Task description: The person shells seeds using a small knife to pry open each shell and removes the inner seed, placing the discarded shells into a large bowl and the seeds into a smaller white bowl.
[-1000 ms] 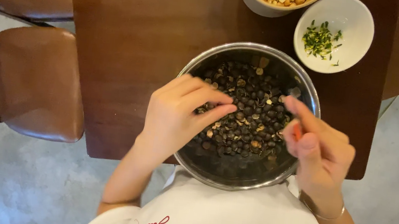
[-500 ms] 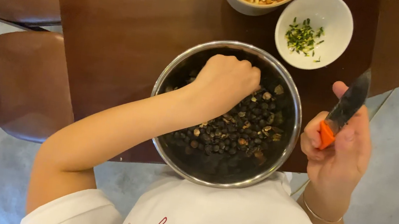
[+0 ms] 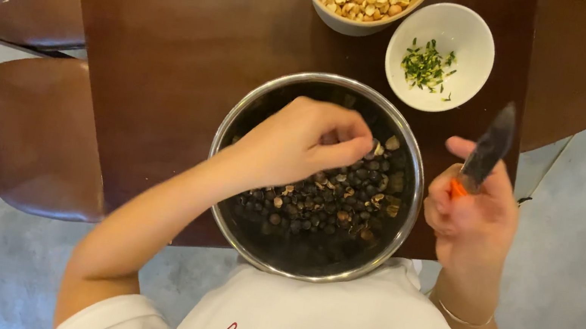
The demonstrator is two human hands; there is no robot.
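Note:
A steel bowl (image 3: 416,159) full of small dark round nuts (image 3: 325,207) rests at the near edge of a dark wooden table (image 3: 171,56). My left hand (image 3: 300,142) reaches into the bowl, fingertips pinched together over the nuts at the far right side; whether it holds one is hidden. My right hand (image 3: 473,213) is beside the bowl's right rim, holding a small knife (image 3: 486,150) with an orange handle, the dark blade pointing up and away.
A white bowl (image 3: 471,37) with chopped green herbs and a tan bowl (image 3: 358,25) of pale shelled nuts stand behind the steel bowl. Two brown padded chairs (image 3: 38,129) are at the left. Grey floor lies around the table.
My right hand lifted out of the bowl to its right side with the knife raised. My left hand moved from the bowl's near left to its far right, fingers closing.

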